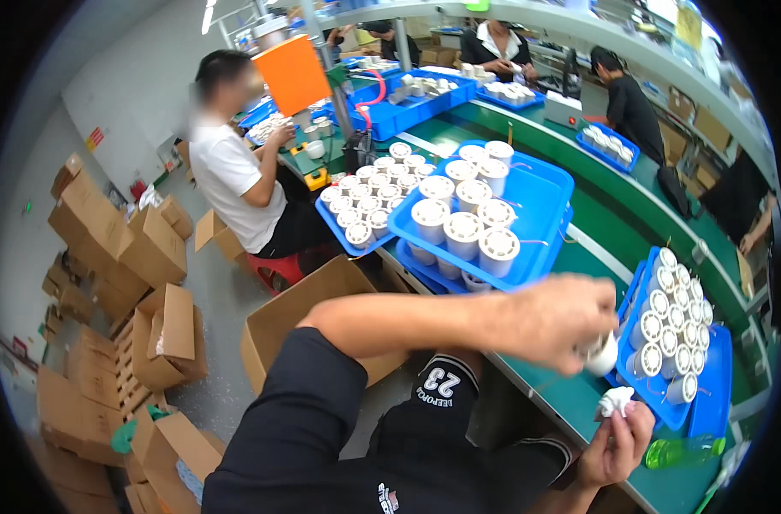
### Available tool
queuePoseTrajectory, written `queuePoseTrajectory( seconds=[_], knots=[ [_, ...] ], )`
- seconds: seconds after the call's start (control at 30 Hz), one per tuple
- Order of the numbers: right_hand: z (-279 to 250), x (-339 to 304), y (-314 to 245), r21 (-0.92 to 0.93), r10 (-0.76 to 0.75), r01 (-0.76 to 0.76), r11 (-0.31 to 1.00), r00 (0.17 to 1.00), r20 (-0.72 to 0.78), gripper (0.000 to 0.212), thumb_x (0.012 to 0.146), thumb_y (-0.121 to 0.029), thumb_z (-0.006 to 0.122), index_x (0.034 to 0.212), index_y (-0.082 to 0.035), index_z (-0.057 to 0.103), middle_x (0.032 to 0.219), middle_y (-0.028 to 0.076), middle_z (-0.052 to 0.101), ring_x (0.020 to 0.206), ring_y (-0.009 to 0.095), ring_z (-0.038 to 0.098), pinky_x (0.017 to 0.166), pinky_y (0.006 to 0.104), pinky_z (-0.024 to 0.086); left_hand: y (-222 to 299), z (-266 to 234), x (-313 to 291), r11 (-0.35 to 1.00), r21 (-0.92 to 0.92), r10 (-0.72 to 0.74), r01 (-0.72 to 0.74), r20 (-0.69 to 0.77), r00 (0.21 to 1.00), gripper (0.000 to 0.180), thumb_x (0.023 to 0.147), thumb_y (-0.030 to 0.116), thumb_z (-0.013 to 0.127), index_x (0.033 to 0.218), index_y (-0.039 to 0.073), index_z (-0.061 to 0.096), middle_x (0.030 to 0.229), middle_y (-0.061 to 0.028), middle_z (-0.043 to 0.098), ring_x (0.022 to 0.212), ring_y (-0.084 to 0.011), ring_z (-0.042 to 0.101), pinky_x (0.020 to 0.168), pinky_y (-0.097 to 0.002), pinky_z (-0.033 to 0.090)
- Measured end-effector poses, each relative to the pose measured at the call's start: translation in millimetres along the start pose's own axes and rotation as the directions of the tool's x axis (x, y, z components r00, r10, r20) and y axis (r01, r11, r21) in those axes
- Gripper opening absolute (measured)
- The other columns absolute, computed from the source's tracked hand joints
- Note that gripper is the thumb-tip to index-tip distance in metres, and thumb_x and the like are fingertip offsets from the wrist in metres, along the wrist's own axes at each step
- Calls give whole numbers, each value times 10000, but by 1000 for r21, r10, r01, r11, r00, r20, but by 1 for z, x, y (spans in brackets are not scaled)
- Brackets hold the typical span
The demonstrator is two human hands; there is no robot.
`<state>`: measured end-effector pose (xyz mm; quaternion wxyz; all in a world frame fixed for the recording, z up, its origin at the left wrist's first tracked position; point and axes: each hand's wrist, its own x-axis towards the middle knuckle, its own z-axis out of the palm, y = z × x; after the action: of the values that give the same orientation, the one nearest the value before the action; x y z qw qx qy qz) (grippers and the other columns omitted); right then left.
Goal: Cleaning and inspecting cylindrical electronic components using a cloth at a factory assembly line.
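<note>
My left arm reaches across to the right, and my left hand (570, 330), slightly blurred, is closed round a white cylindrical part (604, 355), mostly hidden by the fingers. Below it, my right hand (617, 450) pinches a crumpled white cloth or tissue (616, 401) between its fingertips. Just right of both hands, a blue tray (680, 409) bears rows of white cylindrical parts (650, 327) with slotted round tops. Left of my left hand, another blue tray (536, 218) carries more such white parts (463, 230), some with thin wires.
A green bottle (683, 451) lies by my right hand on the green workbench (579, 398). An open cardboard box (279, 330) stands left of my legs. A seated co-worker in a white shirt (236, 176) works at the far left. Cardboard boxes (163, 338) crowd the left floor.
</note>
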<state>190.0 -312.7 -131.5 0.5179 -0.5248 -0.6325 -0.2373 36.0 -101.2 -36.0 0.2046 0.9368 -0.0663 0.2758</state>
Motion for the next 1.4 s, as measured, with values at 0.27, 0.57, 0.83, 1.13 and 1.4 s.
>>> queuePoseTrajectory(
  seconds=[0.27, 0.57, 0.83, 1.13, 1.4],
  knots=[
    [33, 6, -56, 19, -232, 232, 973, 963, 140, 200, 772, 84, 650, 963, 28, 649, 1012, 157, 618, 923, 362, 595, 802, 460, 494, 29, 40, -88, 948, -304, -139, 92, -135, 981, 415, 612, 159, 783, 966, -6, 646, 985, -168, 578, 873, -351, 612, 726, -397, 513],
    [44, -9, -86, -9, -438, 454, 891, 864, 247, 394, 913, -193, 656, 1250, -9, 567, 1099, 164, 643, 1037, 376, 614, 923, 386, 514, 47, 55, -148, 875, -455, -269, 162, -181, 946, 496, 623, 204, 819, 1029, -34, 663, 1002, -184, 600, 841, -309, 635, 712, -358, 527],
    [39, -22, -107, -24, -246, 261, 965, 933, 263, 162, 756, 63, 712, 888, -19, 665, 960, 149, 629, 841, 344, 626, 732, 428, 533, 49, 68, -161, 885, -464, -173, 36, -256, 951, 441, 642, 245, 794, 994, 1, 693, 992, -168, 635, 848, -298, 646, 701, -342, 546],
    [24, 2, -93, 282, 309, -523, 804, 773, 553, 128, 746, 14, 767, 854, -9, 702, 992, 109, 660, 858, 185, 653, 688, 287, 524, 62, 56, -156, 614, -737, -302, 280, 108, 947, 494, 662, 79, 809, 1115, -22, 641, 1072, -99, 593, 949, -172, 633, 785, -309, 608],
    [19, -59, -53, 578, 595, -804, -138, 399, 698, 63, 812, -24, 728, 839, 2, 678, 1055, 93, 618, 900, 167, 615, 799, 285, 498, 55, 91, -145, 272, -885, -382, 377, 260, 887, 920, 617, 2, 819, 1431, 26, 392, 1122, -97, 573, 1023, -184, 597, 822, -359, 600]
  ],
)
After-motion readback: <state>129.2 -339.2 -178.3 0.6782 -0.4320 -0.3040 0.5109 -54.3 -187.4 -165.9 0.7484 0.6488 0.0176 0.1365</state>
